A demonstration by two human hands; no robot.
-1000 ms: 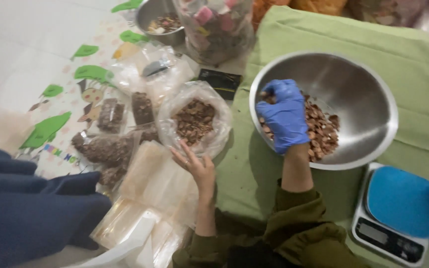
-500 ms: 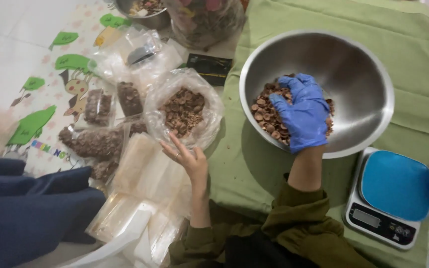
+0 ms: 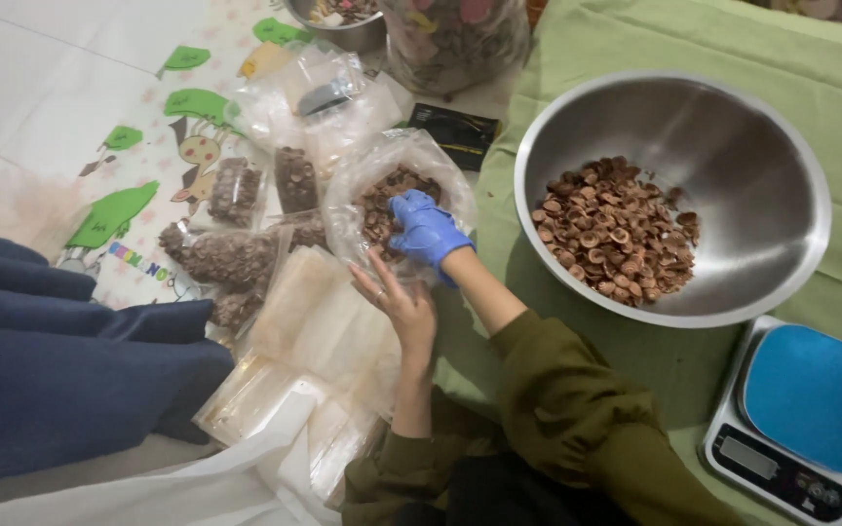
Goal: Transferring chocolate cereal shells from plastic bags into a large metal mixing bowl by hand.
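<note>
While the big metal bowl (image 3: pixel 772 205) sits off to the right, both hands meet at the open plastic bag (image 3: pixel 394 200) on the left.

The green cloth (image 3: pixel 830 68) lies under the bowl, which has a pile of brown round pieces (image 3: pixel 616 232) in it. A scale with a blue top (image 3: pixel 811 404) stands near the bowl's lower edge. The bag sits just past the cloth's left edge, with its mouth open to the top and more brown pieces inside. The right hand (image 3: pixel 428 229), in a blue glove, is inside the bag's mouth with its fingers curled down; I cannot tell if it grips any pieces. The bare left hand (image 3: pixel 397 304) is just below, fingers spread, touching the bag's near side. Both arms reach up and away from the body. Filled small bags (image 3: pixel 246 229) and flat empty bags (image 3: pixel 319 321) lie further left.
</note>
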